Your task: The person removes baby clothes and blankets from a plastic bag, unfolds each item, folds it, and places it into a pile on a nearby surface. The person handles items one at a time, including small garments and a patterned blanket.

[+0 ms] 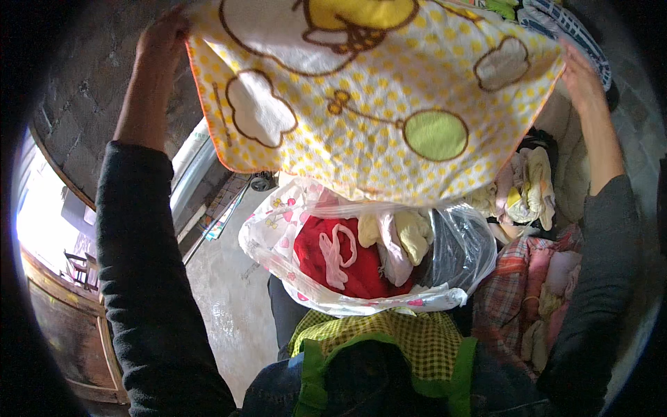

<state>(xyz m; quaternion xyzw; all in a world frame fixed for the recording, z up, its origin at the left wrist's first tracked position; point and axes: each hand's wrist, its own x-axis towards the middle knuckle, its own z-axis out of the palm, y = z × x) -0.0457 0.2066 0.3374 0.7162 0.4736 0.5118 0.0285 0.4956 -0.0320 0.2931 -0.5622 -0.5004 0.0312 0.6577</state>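
A yellow-dotted white blanket (344, 120) with an orange edge, cloud shapes and a green balloon print is spread in the air between my hands. My left hand (165, 39) grips its left edge near the top of the view. At its right corner, my right hand (578, 68) pinches the cloth. Below hangs or rests a white plastic bag (276, 260) with pink heart prints, its mouth wide. Inside it lie a red cloth (318, 260), a pale pink strap or band (333, 255), cream and pale pink clothing (414, 237) and clear plastic film (461, 245).
On the right are a plaid cloth bundle (508, 276) and a pile of small light clothes (531, 182). Folded dark blue patterned textile (568, 31) lies at the top right. A metal pole (216, 219) slants at the left, near a wooden door or panel (73, 333).
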